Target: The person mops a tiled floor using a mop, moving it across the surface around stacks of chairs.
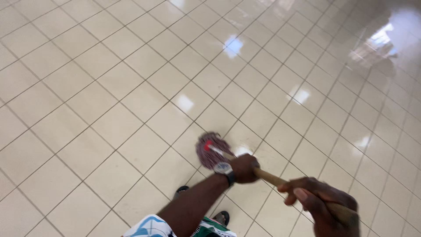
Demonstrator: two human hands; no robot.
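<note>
Glossy beige floor tiles (109, 87) mirror ceiling lights; left hand (244, 168) and right hand (320, 202) (fingers wrapped tight) grip a wooden mop handle (269, 177), mop head (211, 150) touching the floor.

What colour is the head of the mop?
The mop head is dull reddish-purple with a red socket; the head view shows it.

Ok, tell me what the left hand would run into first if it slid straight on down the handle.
Probably the red collar at the mop head: the left hand grips the wooden handle just short of it. Depth is hard to judge.
</note>
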